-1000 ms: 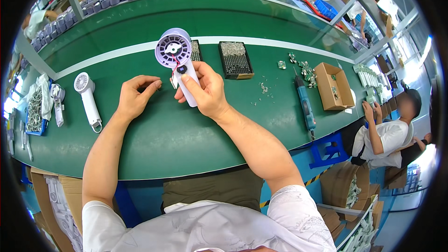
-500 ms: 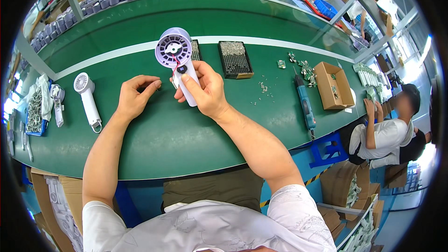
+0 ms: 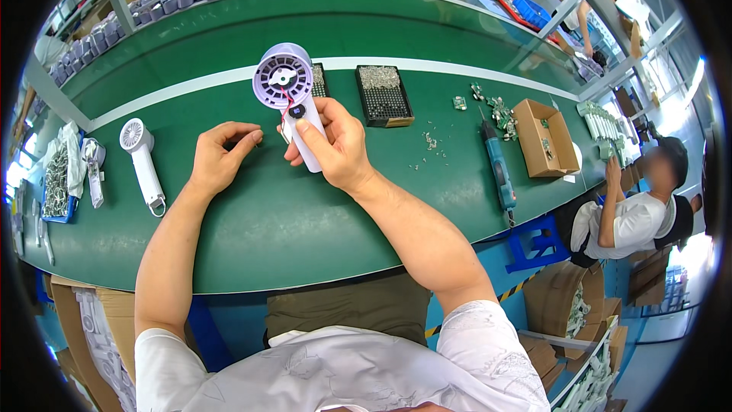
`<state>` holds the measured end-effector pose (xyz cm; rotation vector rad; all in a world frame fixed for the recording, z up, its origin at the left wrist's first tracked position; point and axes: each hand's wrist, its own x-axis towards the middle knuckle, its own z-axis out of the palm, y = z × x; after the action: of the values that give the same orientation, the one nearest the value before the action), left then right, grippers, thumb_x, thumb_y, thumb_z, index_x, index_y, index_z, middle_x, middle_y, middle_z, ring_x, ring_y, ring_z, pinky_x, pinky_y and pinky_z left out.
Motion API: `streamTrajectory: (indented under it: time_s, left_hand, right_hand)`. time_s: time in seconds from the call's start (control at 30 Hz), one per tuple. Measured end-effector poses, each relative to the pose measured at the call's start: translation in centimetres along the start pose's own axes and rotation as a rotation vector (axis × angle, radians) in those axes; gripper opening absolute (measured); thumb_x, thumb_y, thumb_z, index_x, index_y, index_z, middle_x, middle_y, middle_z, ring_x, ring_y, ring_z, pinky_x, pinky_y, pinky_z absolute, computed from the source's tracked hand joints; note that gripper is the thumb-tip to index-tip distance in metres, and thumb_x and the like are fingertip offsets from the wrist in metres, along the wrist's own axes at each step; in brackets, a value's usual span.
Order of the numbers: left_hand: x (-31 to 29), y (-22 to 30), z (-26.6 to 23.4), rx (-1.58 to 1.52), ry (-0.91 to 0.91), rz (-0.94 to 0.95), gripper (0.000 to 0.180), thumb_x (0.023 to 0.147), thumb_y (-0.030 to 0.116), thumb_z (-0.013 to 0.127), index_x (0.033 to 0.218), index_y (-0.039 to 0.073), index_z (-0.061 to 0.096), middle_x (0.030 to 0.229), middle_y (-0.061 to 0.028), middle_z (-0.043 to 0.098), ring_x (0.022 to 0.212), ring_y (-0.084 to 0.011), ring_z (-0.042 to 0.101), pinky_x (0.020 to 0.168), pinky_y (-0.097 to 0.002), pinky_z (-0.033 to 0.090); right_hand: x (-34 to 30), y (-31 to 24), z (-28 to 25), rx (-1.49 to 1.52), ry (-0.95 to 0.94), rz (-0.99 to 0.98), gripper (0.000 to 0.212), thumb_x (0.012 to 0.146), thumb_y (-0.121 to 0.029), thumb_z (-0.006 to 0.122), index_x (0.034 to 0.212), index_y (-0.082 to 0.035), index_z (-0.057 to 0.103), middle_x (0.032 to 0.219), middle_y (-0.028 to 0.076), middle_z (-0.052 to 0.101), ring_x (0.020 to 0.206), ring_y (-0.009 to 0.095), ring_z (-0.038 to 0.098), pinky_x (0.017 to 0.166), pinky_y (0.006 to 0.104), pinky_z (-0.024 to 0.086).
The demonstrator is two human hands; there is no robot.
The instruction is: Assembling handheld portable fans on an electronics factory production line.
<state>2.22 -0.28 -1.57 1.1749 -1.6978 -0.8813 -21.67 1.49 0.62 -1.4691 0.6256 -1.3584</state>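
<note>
A lilac handheld fan (image 3: pixel 284 80) stands tilted in my right hand (image 3: pixel 341 145), its round head up and away from me. My right fingers wrap its handle, with the thumb on the front below a small dark round part (image 3: pixel 297 111). Red and black wires run from that part to the hub of the fan head. Left of the handle is my left hand (image 3: pixel 221 156), resting near the green table (image 3: pixel 274 236). Its thumb and fingertips are pinched together; whatever may be between them is too small to see.
A white handheld fan (image 3: pixel 140 160) lies to the left, near a blue tray of metal parts (image 3: pixel 57 183). Toward the right are a black screw tray (image 3: pixel 385 99), loose screws, circuit boards (image 3: pixel 499 114), a teal electric screwdriver (image 3: pixel 498 172) and a cardboard box (image 3: pixel 545 141). A co-worker (image 3: pixel 637 214) sits far right.
My hands and the lilac fan stay almost in place, the fan shifting very slightly. The co-worker at the right has moved an arm, and the person at the far side has shifted.
</note>
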Motion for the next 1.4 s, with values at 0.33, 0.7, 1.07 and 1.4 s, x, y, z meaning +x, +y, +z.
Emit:
streamTrajectory:
  time_s: [0.33, 0.7, 1.07, 1.4]
  left_hand:
    - [0.0, 0.1, -0.5, 0.146, 0.028, 0.05, 0.024, 0.094, 0.025, 0.077, 0.106, 0.004, 0.08, 0.096, -0.0123, 0.078, 0.085, -0.0151, 0.072, 0.076, -0.0319, 0.058]
    - [-0.8, 0.3, -0.1, 0.08, 0.044, 0.072, 0.025, 0.091, 0.024, 0.08, 0.1, 0.001, 0.078, 0.093, -0.0153, 0.075, 0.086, -0.0238, 0.075, 0.077, -0.0351, 0.06]
    - [-0.1, 0.3, -0.1, 0.13, 0.082, 0.104, 0.025, 0.089, 0.029, 0.08, 0.099, 0.005, 0.081, 0.087, -0.0139, 0.077, 0.077, -0.0211, 0.074, 0.072, -0.0348, 0.059]
    - [0.1, 0.6, -0.1, 0.054, 0.018, 0.012, 0.025, 0.093, 0.022, 0.079, 0.104, 0.0, 0.078, 0.092, -0.0125, 0.077, 0.081, -0.016, 0.072, 0.075, -0.0315, 0.058]
  right_hand:
    - [0.4, 0.4, 0.8, 0.13, 0.043, 0.052, 0.032, 0.104, -0.01, 0.058, 0.131, 0.005, 0.05, 0.109, 0.021, 0.073, 0.076, 0.021, 0.074, 0.065, 0.0326, 0.063]
    - [-0.4, 0.9, 0.0, -0.041, -0.003, -0.058, 0.029, 0.107, -0.019, 0.05, 0.124, 0.005, 0.05, 0.111, 0.024, 0.071, 0.07, 0.022, 0.071, 0.058, 0.0333, 0.061]
    - [0.1, 1.0, 0.0, 0.078, -0.011, 0.035, 0.028, 0.106, -0.011, 0.053, 0.128, 0.006, 0.048, 0.116, 0.029, 0.07, 0.076, 0.025, 0.074, 0.065, 0.0363, 0.063]
    - [0.1, 0.4, 0.1, 0.048, 0.015, -0.005, 0.03, 0.105, -0.01, 0.055, 0.126, 0.01, 0.051, 0.109, 0.022, 0.072, 0.076, 0.019, 0.073, 0.064, 0.0312, 0.063]
